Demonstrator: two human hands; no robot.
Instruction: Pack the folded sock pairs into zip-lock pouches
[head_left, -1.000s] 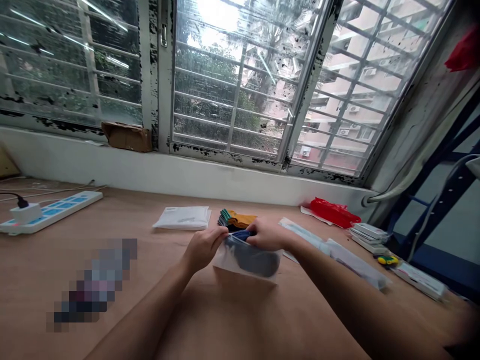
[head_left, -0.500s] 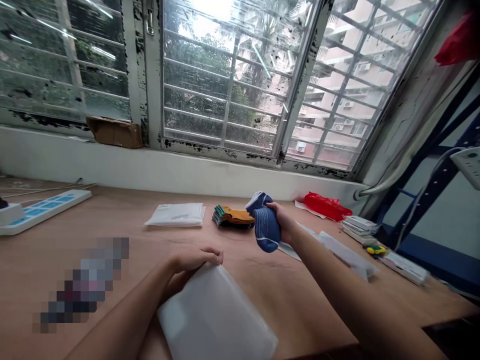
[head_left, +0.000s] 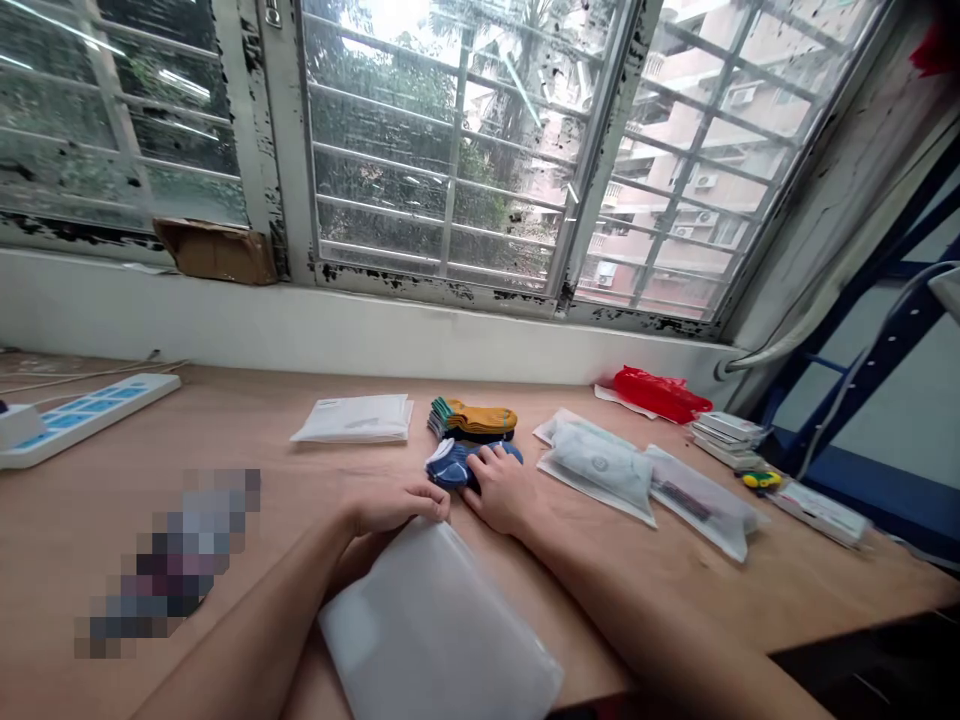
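power strip (head_left: 90,420) | red plastic bag (head_left: 660,394) | barred window (head_left: 450,150) | cardboard scrap (head_left: 216,252)

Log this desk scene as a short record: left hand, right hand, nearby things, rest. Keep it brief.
left hand: at the top edge of a large translucent white plastic bag
right hand: resting on folded blue socks
nearby: stack of folded orange-and-green socks; white items in clear plastic bags
rest: crumpled red plastic bag; white power strip with blue panels

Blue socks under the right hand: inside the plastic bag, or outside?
Outside: the blue socks lie on the wooden table; the clear plastic bag lies apart, by the left hand.
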